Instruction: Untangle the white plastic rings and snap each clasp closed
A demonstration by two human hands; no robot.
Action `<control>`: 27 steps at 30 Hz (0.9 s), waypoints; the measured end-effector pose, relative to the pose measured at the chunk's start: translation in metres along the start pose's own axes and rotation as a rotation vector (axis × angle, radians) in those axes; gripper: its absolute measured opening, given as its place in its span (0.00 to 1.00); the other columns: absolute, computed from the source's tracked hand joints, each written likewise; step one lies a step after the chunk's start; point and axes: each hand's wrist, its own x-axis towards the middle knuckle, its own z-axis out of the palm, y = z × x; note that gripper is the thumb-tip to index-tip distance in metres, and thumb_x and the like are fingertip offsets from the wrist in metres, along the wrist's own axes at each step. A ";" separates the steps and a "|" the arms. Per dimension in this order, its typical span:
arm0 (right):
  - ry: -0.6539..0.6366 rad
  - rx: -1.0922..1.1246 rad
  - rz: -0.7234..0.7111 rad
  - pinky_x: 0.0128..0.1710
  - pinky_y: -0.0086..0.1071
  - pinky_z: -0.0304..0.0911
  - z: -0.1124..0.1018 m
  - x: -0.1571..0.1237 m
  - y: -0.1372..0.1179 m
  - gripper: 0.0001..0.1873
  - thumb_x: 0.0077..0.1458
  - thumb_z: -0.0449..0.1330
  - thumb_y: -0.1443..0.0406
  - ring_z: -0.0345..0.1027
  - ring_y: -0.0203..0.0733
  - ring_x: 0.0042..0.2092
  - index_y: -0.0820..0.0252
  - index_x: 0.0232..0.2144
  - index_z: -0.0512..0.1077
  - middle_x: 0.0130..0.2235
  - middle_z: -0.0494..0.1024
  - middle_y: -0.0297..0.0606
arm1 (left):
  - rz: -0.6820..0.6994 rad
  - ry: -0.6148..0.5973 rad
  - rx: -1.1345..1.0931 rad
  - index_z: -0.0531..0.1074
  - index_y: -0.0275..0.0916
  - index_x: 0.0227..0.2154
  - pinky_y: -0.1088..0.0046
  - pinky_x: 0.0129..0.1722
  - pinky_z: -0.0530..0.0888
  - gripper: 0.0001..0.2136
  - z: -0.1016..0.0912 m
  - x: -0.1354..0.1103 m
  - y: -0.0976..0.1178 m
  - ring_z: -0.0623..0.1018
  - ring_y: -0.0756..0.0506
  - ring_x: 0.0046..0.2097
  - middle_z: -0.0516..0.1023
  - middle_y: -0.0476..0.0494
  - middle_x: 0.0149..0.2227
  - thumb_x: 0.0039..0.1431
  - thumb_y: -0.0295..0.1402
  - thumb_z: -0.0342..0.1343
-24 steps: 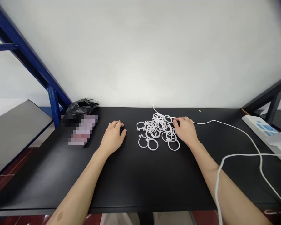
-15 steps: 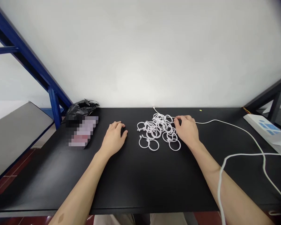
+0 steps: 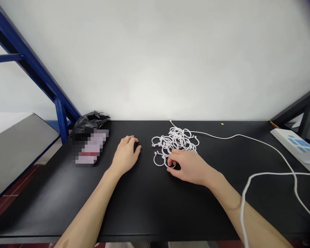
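Observation:
A heap of several white plastic rings point(image 3: 176, 143) lies on the black table point(image 3: 150, 203), a little right of centre. My right hand point(image 3: 188, 167) is at the near edge of the heap, its thumb and fingers pinched on one white ring point(image 3: 170, 164). My left hand point(image 3: 125, 154) rests palm down on the table left of the heap, fingers loosely curled, holding nothing.
A white cord point(image 3: 268, 162) runs from the heap across the right side and loops over my right forearm. A black plastic bag point(image 3: 89, 120) and a blurred flat pack point(image 3: 91, 148) lie at the back left. A white power strip point(image 3: 297, 144) sits at the far right.
My right hand has moved from the far right side of the ring heap to its near edge and pinched a ring there. The left hand has stayed put.

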 end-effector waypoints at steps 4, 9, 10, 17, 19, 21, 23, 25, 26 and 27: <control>0.131 0.036 0.016 0.29 0.31 0.59 -0.002 0.000 -0.001 0.04 0.55 0.57 0.67 0.65 0.35 0.29 0.56 0.28 0.69 0.32 0.74 0.32 | -0.005 0.041 -0.066 0.71 0.37 0.44 0.54 0.60 0.65 0.11 -0.003 -0.002 0.009 0.67 0.36 0.59 0.73 0.35 0.54 0.64 0.35 0.49; 0.346 0.405 0.048 0.33 0.31 0.65 0.000 0.001 -0.008 0.05 0.58 0.57 0.65 0.67 0.35 0.31 0.56 0.29 0.67 0.32 0.73 0.33 | 0.045 0.122 -0.310 0.73 0.40 0.42 0.61 0.52 0.72 0.10 -0.019 -0.010 0.038 0.74 0.41 0.50 0.78 0.42 0.46 0.64 0.35 0.49; 0.349 0.517 0.062 0.33 0.31 0.67 0.002 0.001 -0.010 0.06 0.58 0.57 0.64 0.68 0.35 0.31 0.56 0.29 0.67 0.31 0.72 0.33 | 0.049 0.085 -0.402 0.73 0.41 0.43 0.63 0.49 0.73 0.10 -0.022 -0.011 0.043 0.75 0.42 0.47 0.79 0.44 0.45 0.64 0.36 0.50; 0.252 1.044 0.182 0.34 0.34 0.74 0.028 0.006 -0.026 0.12 0.58 0.60 0.55 0.75 0.38 0.31 0.57 0.32 0.69 0.29 0.74 0.32 | -0.059 -0.247 -0.900 0.76 0.41 0.44 0.68 0.44 0.74 0.15 -0.029 -0.015 0.057 0.78 0.45 0.41 0.81 0.45 0.42 0.62 0.44 0.54; 0.264 1.062 0.196 0.34 0.33 0.74 0.032 0.007 -0.029 0.13 0.58 0.61 0.55 0.75 0.38 0.31 0.58 0.32 0.69 0.29 0.75 0.33 | -0.118 -0.269 -1.006 0.76 0.39 0.43 0.68 0.42 0.75 0.15 -0.028 -0.015 0.056 0.78 0.45 0.38 0.81 0.45 0.38 0.61 0.44 0.56; 0.292 1.066 0.215 0.33 0.33 0.75 0.033 0.007 -0.029 0.13 0.58 0.61 0.54 0.75 0.38 0.31 0.58 0.32 0.70 0.29 0.76 0.34 | -0.159 -0.282 -1.100 0.76 0.39 0.42 0.68 0.42 0.75 0.15 -0.029 -0.015 0.055 0.78 0.46 0.37 0.81 0.45 0.36 0.59 0.44 0.58; 0.341 1.062 0.235 0.33 0.33 0.75 0.033 0.007 -0.029 0.13 0.58 0.60 0.54 0.75 0.38 0.31 0.58 0.35 0.70 0.30 0.76 0.34 | -0.172 -0.299 -1.181 0.75 0.39 0.42 0.67 0.42 0.75 0.15 -0.031 -0.016 0.054 0.78 0.46 0.36 0.81 0.45 0.36 0.58 0.43 0.60; 0.396 1.041 0.238 0.32 0.33 0.75 0.031 0.007 -0.027 0.12 0.59 0.60 0.56 0.74 0.37 0.30 0.57 0.40 0.70 0.32 0.76 0.34 | -0.165 -0.338 -1.238 0.75 0.38 0.43 0.67 0.42 0.75 0.14 -0.032 -0.016 0.054 0.78 0.47 0.36 0.80 0.45 0.35 0.59 0.42 0.60; 0.414 1.024 0.237 0.32 0.33 0.75 0.031 0.007 -0.027 0.12 0.60 0.59 0.56 0.74 0.36 0.30 0.56 0.42 0.70 0.32 0.76 0.33 | -0.155 -0.360 -1.252 0.75 0.39 0.44 0.67 0.42 0.75 0.14 -0.033 -0.017 0.054 0.78 0.47 0.36 0.80 0.46 0.34 0.59 0.41 0.60; 0.421 1.005 0.237 0.33 0.33 0.75 0.030 0.007 -0.026 0.12 0.60 0.58 0.57 0.73 0.35 0.29 0.56 0.44 0.70 0.33 0.76 0.33 | -0.146 -0.379 -1.254 0.75 0.39 0.44 0.68 0.42 0.75 0.14 -0.033 -0.017 0.054 0.78 0.47 0.36 0.80 0.46 0.34 0.59 0.40 0.60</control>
